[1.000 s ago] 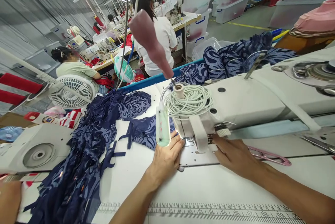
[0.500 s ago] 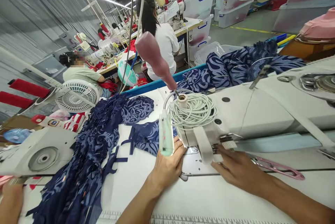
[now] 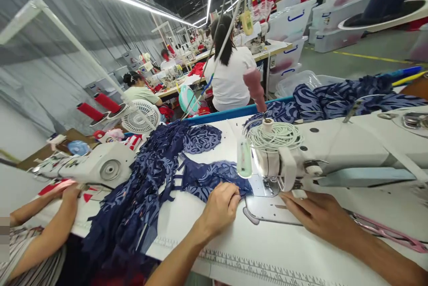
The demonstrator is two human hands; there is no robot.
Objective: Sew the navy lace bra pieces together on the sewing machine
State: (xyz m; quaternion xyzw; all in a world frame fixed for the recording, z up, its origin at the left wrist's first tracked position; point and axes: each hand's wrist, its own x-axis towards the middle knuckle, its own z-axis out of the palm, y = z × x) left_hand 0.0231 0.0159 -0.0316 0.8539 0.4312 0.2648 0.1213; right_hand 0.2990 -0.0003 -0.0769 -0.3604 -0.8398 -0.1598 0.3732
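My left hand (image 3: 220,208) rests on the white table, fingers curled onto the edge of a navy patterned fabric piece (image 3: 207,178) just left of the needle plate (image 3: 264,185). My right hand (image 3: 319,214) lies flat with fingers stretched toward the plate, under the white sewing machine (image 3: 351,148). A coil of white cord (image 3: 276,135) sits on the machine's head. A long heap of the same navy fabric (image 3: 143,197) runs down the table's left side.
A co-worker's arms (image 3: 50,223) work at a second machine (image 3: 100,168) on the left. More navy fabric (image 3: 337,99) is piled behind my machine. Pink-handled snips (image 3: 388,232) lie at right. A ruler strip (image 3: 254,268) marks the front edge. People sew at benches behind.
The view has swung left and pulled back. My left hand slid leftward onto the navy fabric piece. The co-worker's arms have come into sight at the left.
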